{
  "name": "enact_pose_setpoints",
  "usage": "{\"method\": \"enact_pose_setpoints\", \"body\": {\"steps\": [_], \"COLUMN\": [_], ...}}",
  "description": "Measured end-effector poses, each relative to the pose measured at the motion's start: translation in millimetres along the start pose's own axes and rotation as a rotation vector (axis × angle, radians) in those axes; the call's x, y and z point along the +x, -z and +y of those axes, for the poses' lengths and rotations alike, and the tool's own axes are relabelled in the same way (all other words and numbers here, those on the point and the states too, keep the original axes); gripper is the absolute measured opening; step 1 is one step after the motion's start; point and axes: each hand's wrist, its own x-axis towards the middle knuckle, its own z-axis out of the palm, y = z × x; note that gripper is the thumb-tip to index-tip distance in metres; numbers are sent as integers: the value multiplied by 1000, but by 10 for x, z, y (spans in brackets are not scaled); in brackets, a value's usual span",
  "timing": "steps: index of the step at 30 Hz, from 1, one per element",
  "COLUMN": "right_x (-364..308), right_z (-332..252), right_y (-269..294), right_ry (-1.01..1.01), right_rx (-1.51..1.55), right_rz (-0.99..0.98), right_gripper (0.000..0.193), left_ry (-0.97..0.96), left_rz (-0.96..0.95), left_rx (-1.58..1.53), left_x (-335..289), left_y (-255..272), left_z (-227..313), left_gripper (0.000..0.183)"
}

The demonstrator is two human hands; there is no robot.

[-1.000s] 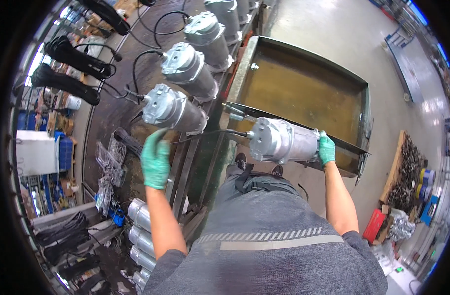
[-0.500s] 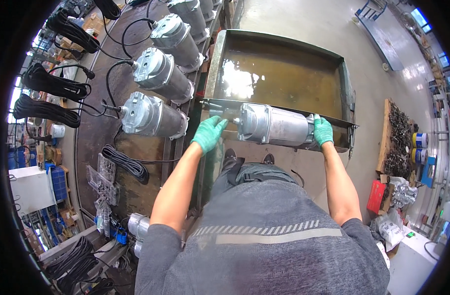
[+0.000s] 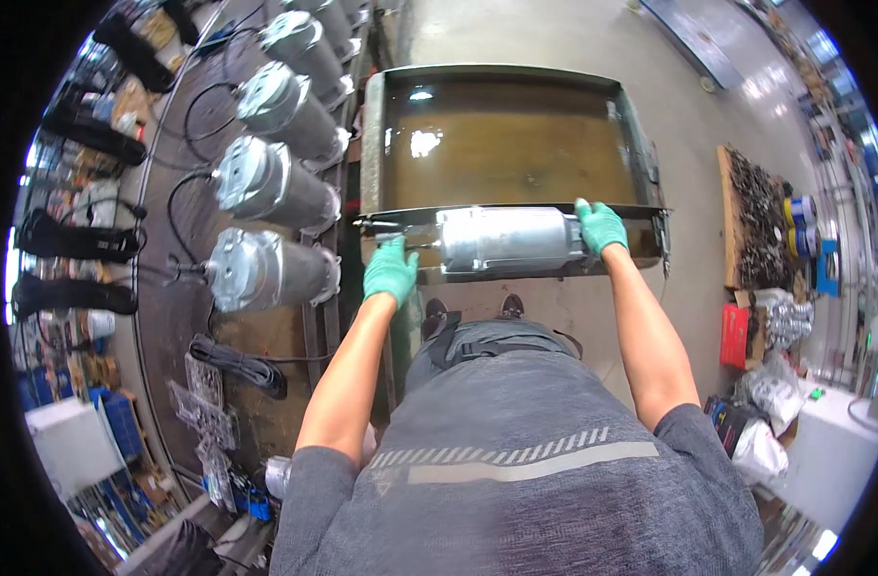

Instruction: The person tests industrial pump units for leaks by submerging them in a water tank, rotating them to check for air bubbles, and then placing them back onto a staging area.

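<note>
Grey metal cylinders [image 3: 285, 192] line the dark worktop [image 3: 172, 331]. The green-gloved left hand [image 3: 391, 273] is near a silver metal cylinder [image 3: 516, 238]; its grip I cannot tell. This cylinder is at the near side of a rectangular metal tray [image 3: 373, 144]; the green-gloved right hand [image 3: 602, 228] clasps its right end. Both ends should have even support.

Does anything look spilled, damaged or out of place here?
Nothing clearly does. The brown liquid sits within the tank, the metal cylinders on the bench stand in a row, and the horizontal cylinder at the right hand shows no visible damage.
</note>
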Motion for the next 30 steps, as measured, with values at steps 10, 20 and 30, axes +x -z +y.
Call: {"method": "enact_pose_setpoints", "body": {"steps": [10,20,30], "right_x": [-260,-267,54], "right_z": [1302,1993,2190], "right_y": [433,438,442], "right_ry": [-153,-429,-249], "right_rx": [271,-139,174], "right_rz": [105,162,137], "right_gripper": [41,57,36], "left_ry": [-55,-59,-128], "left_rz": [32,-35,-61], "left_rx": [-597,-360,-260], "left_x": [-141,-152,-52], "left_y": [23,165,130], "left_z": [786,928,782], "left_gripper": [80,78,72]}}
